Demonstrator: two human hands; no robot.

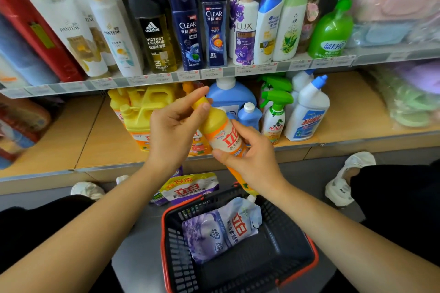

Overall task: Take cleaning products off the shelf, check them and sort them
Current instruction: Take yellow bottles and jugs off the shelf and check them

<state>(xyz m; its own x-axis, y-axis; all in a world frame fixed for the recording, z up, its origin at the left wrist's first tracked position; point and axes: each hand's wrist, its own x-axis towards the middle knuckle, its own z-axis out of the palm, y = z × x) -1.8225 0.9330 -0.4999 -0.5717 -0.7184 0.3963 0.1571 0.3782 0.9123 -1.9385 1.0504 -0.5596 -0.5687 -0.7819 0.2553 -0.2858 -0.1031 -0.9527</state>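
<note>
Check step: L hand curled round neck & cap, R hand gripping lower body of 1 yellow bottle, held tilted before lower shelf, above basket; next prob. needs lowering it beside pouch.

Glossy plastic bottle; matt wood-look shelf.

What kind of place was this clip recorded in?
Likely a supermarket aisle: price tags line the shelf edge, shampoo bottles stand in rows, and a shopping basket sits below the left hand and right hand gripping a yellow detergent bottle.
</note>
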